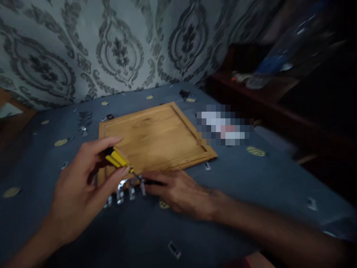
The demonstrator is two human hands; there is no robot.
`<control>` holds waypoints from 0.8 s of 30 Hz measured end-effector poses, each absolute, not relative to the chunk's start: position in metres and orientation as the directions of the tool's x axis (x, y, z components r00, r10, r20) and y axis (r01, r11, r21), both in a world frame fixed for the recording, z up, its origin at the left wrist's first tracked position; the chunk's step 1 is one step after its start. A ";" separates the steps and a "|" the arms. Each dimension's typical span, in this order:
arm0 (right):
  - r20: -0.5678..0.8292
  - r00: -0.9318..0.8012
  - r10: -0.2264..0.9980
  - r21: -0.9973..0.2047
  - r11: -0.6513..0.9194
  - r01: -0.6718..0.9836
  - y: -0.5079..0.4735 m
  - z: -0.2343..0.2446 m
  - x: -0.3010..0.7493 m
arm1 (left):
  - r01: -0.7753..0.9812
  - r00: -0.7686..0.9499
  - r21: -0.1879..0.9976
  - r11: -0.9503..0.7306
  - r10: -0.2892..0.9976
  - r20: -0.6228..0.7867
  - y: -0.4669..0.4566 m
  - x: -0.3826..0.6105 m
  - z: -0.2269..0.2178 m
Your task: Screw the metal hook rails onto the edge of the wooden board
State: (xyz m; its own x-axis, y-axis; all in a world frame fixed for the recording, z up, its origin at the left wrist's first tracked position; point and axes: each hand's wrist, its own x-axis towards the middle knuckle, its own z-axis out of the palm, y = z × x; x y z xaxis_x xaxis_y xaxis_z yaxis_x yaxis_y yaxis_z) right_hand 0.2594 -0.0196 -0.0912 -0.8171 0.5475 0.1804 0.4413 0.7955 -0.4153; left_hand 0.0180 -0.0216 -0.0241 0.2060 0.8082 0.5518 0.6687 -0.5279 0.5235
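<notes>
Held: yellow screwdriver (117, 159) clenched in left hand (79, 182), tip at 6 o'clock edge of wooden frame (153, 136). There, right hand (178, 191) laid by metal clips (130, 189), grasp cannot be told. Risk judged: tip slipped, right hand jabbed, clips scattered.

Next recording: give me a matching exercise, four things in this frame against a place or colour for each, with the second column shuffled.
Things
1 screwdriver
2 wooden board
3 cloth
4 metal clips

Place or colour
A blue with yellow spots
B at the board's near edge, by the right hand
C gripped in the left hand
D light brown, lying flat

Pairs: 1-C, 2-D, 3-A, 4-B
</notes>
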 end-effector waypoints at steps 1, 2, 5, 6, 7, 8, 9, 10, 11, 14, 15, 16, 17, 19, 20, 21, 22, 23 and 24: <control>0.212 -0.815 0.539 -0.401 0.809 0.430 -0.019 -0.094 0.259 | 0.641 0.239 0.533 -0.553 0.803 0.545 -0.022 0.018 -0.022; 0.234 -0.803 0.548 -0.384 0.811 0.442 -0.019 -0.096 0.259 | 0.630 0.272 0.541 -0.557 0.811 0.518 -0.021 0.019 -0.021; 0.319 -0.774 0.547 -0.368 0.824 0.431 -0.019 -0.101 0.259 | 0.594 0.331 0.542 -0.594 0.795 0.509 -0.019 0.019 -0.020; 0.351 -0.764 0.541 -0.355 0.832 0.426 -0.019 -0.102 0.258 | 0.589 0.338 0.534 -0.607 0.785 0.519 -0.019 0.019 -0.020; 0.378 -0.753 0.538 -0.347 0.837 0.423 -0.020 -0.103 0.258 | 0.586 0.342 0.523 -0.618 0.774 0.532 -0.019 0.020 -0.019; 0.393 -0.747 0.536 -0.336 0.840 0.427 -0.020 -0.104 0.257 | 0.585 0.343 0.513 -0.628 0.765 0.545 -0.019 0.021 -0.018; 0.405 -0.742 0.534 -0.324 0.843 0.430 -0.020 -0.105 0.257 | 0.583 0.345 0.505 -0.637 0.756 0.556 -0.020 0.022 -0.017; 0.408 -0.742 0.533 -0.315 0.844 0.433 -0.020 -0.105 0.257 | 0.581 0.348 0.501 -0.642 0.752 0.560 -0.020 0.024 -0.016; 0.404 -0.746 0.530 -0.308 0.846 0.435 -0.019 -0.106 0.257 | 0.579 0.351 0.501 -0.643 0.751 0.559 -0.021 0.024 -0.015; 0.395 -0.761 0.516 -0.299 0.855 0.424 -0.018 -0.105 0.257 | 0.580 0.339 0.527 -0.622 0.772 0.538 -0.023 0.025 -0.012; 0.391 -0.764 0.513 -0.300 0.856 0.422 -0.018 -0.104 0.257 | 0.583 0.330 0.536 -0.611 0.781 0.531 -0.023 0.025 -0.012; 0.389 -0.765 0.514 -0.300 0.855 0.422 -0.018 -0.103 0.257 | 0.589 0.323 0.542 -0.600 0.789 0.523 -0.023 0.024 -0.011; 0.395 -0.762 0.513 -0.300 0.856 0.421 -0.018 -0.102 0.257 | 0.594 0.321 0.544 -0.592 0.795 0.515 -0.023 0.024 -0.012; 0.405 -0.757 0.513 -0.300 0.857 0.420 -0.018 -0.101 0.257 | 0.611 0.329 0.522 -0.595 0.791 0.516 -0.022 0.023 -0.012; 0.407 -0.755 0.514 -0.301 0.856 0.420 -0.019 -0.101 0.257 | 0.619 0.335 0.504 -0.603 0.783 0.525 -0.022 0.023 -0.013; 0.411 -0.751 0.517 -0.303 0.854 0.423 -0.019 -0.101 0.257 | 0.624 0.339 0.486 -0.612 0.772 0.538 -0.022 0.024 -0.014; 0.410 -0.749 0.521 -0.304 0.852 0.427 -0.019 -0.102 0.257 | 0.628 0.338 0.470 -0.620 0.762 0.553 -0.022 0.024 -0.014; 0.404 -0.750 0.524 -0.305 0.850 0.429 -0.019 -0.102 0.257 | 0.632 0.334 0.461 -0.623 0.755 0.564 -0.022 0.025 -0.014; 0.401 -0.750 0.525 -0.305 0.849 0.431 -0.019 -0.103 0.258 | 0.633 0.330 0.459 -0.624 0.753 0.569 -0.022 0.025 -0.014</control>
